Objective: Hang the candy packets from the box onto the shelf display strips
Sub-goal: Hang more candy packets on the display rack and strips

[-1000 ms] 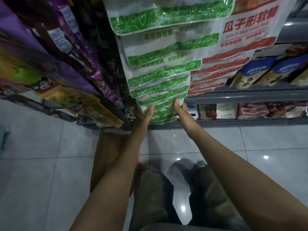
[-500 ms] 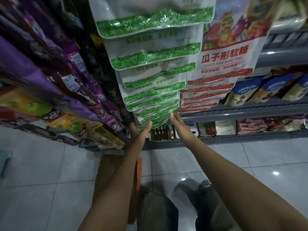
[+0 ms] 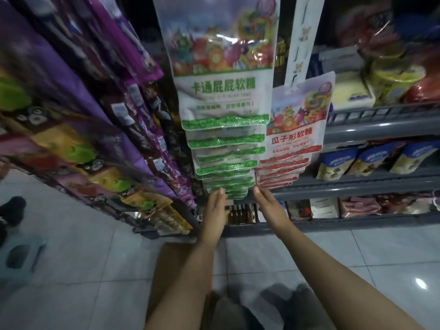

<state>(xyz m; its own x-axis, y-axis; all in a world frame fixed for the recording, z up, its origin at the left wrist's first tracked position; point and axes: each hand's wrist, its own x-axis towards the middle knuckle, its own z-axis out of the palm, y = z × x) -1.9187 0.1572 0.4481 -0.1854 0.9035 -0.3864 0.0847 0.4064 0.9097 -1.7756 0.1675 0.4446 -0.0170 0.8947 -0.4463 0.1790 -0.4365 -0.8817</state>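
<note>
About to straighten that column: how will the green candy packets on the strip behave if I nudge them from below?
The green candy packets hang overlapped, so a nudge would probably swing several together. The glossy film looks slippery and floppy rather than stiff. The left hand and right hand, both open, could steady the bottom ones.

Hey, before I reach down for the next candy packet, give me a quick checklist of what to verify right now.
1. Left hand free, holding nothing: ok.
2. Right hand free, fingers straight: ok.
3. Green-banded packets hanging in a tidy column: ok.
4. Red-banded packets hanging beside them: ok.
5. Free hooks on the white display strip above the red column: ok.
6. Packets left in the cardboard box: cannot tell, your arms cover it.
</note>
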